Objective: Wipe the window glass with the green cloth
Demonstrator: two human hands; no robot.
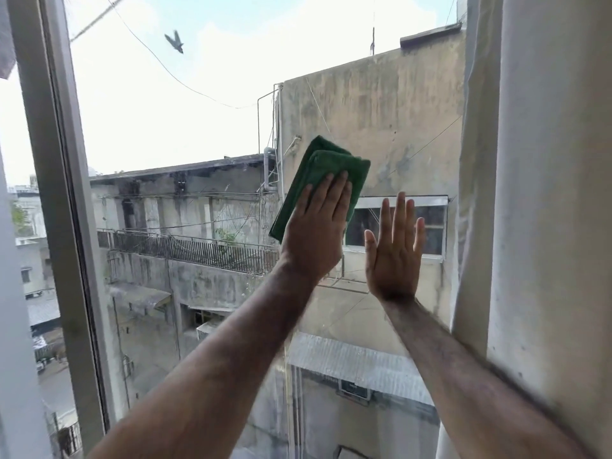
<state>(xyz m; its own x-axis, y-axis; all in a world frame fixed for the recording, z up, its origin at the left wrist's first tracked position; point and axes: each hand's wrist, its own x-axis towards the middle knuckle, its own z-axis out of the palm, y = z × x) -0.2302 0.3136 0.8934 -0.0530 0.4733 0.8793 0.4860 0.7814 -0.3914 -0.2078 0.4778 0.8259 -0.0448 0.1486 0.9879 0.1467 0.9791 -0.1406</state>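
The window glass (185,120) fills the middle of the view, with sky and weathered buildings behind it. A folded green cloth (326,173) lies flat against the pane near its centre. My left hand (314,233) presses on the cloth's lower part, fingers straight and together, pointing up. The cloth's top edge and left side stick out beyond the fingers. Just to the right, my right hand (395,250) rests flat on the bare glass with fingers up and slightly spread, holding nothing. A gap separates it from the cloth.
A grey-white window frame (56,193) runs down the left side, with an open gap to the outside beyond it. A pale curtain (546,193) hangs along the right edge, next to my right forearm. A bird (174,42) flies outside at upper left.
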